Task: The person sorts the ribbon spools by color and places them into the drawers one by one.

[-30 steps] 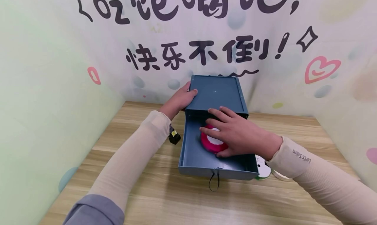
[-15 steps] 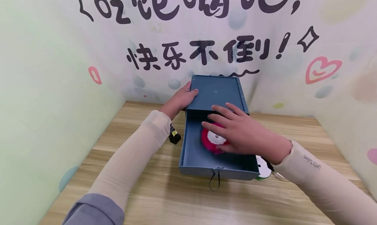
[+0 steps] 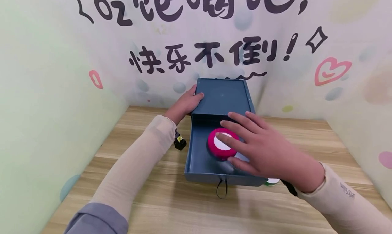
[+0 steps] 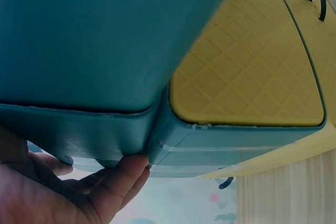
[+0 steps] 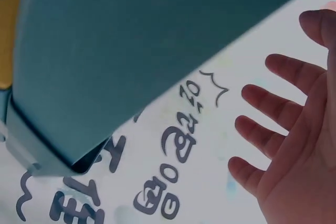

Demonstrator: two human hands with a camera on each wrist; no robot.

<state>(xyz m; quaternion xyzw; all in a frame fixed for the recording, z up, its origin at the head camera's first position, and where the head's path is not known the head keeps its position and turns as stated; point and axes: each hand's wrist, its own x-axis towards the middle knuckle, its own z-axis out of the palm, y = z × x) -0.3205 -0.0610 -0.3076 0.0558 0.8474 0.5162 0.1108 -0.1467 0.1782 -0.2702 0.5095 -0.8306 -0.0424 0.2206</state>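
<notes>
A blue drawer box [image 3: 223,95] stands at the back of the table with its drawer [image 3: 199,159] pulled out; a black loop hangs from the drawer's front. Inside lies a round pink object with a white centre [image 3: 221,151]. My left hand [image 3: 185,103] holds the box's left side, thumb over the top edge; in the left wrist view this hand [image 4: 68,192] has fingertips against the blue casing. My right hand [image 3: 269,147] is over the drawer's right part, fingers spread, partly covering the pink object; in the right wrist view the hand [image 5: 299,145] is empty.
A green-rimmed white item [image 3: 272,181] shows beside the drawer's right front corner, mostly hidden. The left wrist view shows yellow patterned drawer fronts [image 4: 249,61] with black loops. A printed cloth [image 3: 171,87] hangs behind the wooden table [image 3: 171,206].
My right hand has moved right and toward the front, away from the pink object, uncovering more of it; its fingers are no longer around the object. My left hand stays on the box.
</notes>
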